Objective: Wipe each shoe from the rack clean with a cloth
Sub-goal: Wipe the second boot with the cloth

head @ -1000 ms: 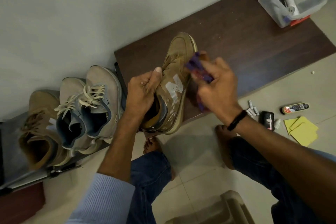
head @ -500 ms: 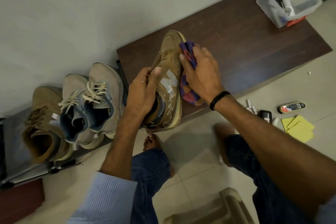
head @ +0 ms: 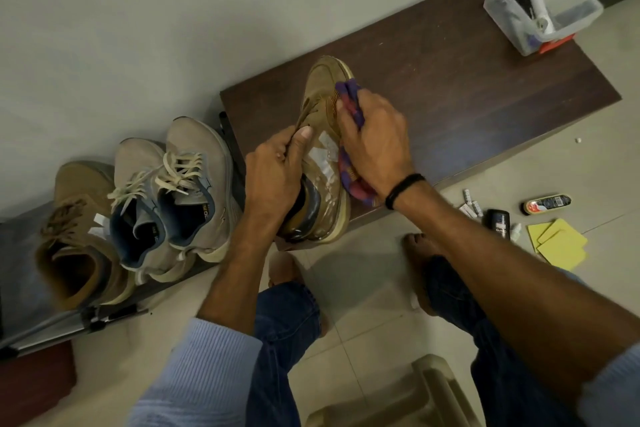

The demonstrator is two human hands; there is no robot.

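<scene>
- Firmly gripped at the collar by the left hand (head: 273, 177), fingers curled into the opening and thumb pressed flat on the side panel: a tan suede sneaker with white patches (head: 323, 104).
- Toe pointing away toward the wall, heel toward the person, over the near left corner of a dark brown wooden board (head: 450, 87); resting on it or lifted, cannot tell.
- Bunched in the right hand (head: 375, 139), fingers clamped round it: a purple-and-red checked cloth (head: 349, 94), pressed against the sneaker's right side near the toe, with a loose end hanging below the wrist.
- Just left of the board, on a low metal rack (head: 52, 326): a pair of grey sneakers with cream laces (head: 180, 191), and beside them a second tan suede sneaker (head: 76, 243).
- On the board's far right corner: a clear plastic tub (head: 512, 28) holding bottles.
- On the tiled floor at right: a black oval polish applicator (head: 546, 204) and flat yellow pads (head: 561, 243).
- At the bottom edge, between the knees: a beige plastic stool (head: 415, 399).
</scene>
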